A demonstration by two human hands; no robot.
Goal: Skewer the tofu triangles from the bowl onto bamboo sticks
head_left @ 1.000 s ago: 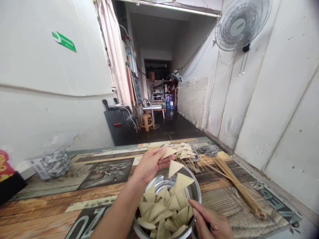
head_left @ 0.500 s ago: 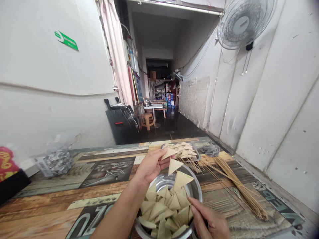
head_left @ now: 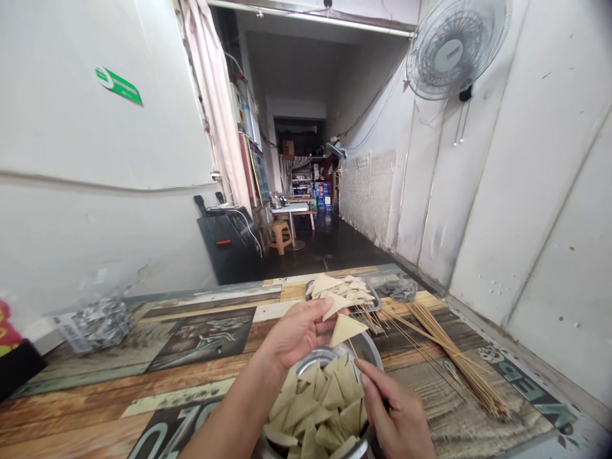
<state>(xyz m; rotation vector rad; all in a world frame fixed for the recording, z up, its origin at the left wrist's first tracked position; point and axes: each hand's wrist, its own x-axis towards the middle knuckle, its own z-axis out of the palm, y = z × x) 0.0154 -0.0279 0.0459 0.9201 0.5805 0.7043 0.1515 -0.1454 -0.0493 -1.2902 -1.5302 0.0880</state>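
Note:
My left hand [head_left: 299, 331] reaches over the far rim of a metal bowl [head_left: 377, 357], its thumb and fingers pinching a pale triangular tofu slice [head_left: 336, 305]. A similar triangle [head_left: 327, 284] appears just beyond the fingertips; whether it is held or lies on the tray behind, I cannot tell. My right hand [head_left: 396, 408] is closed around a thin bamboo skewer [head_left: 352, 349] at the bowl's right side. On the skewer's upper end sits another triangular slice [head_left: 348, 329], close by the left fingers. Many tofu triangles [head_left: 318, 398] fill the bowl below.
Behind the bowl is a metal tray [head_left: 377, 299] with skewered triangles. To the right lie a bundle of bamboo skewers [head_left: 463, 370] and a crumpled grey cloth or bag [head_left: 400, 290]. A clear container of small packets [head_left: 98, 322] stands at left on the wood-patterned table [head_left: 191, 376].
My right hand has raised the skewer, bringing its tofu slice up closer to my left fingers. My left hand keeps its pinch. The view has shifted slightly.

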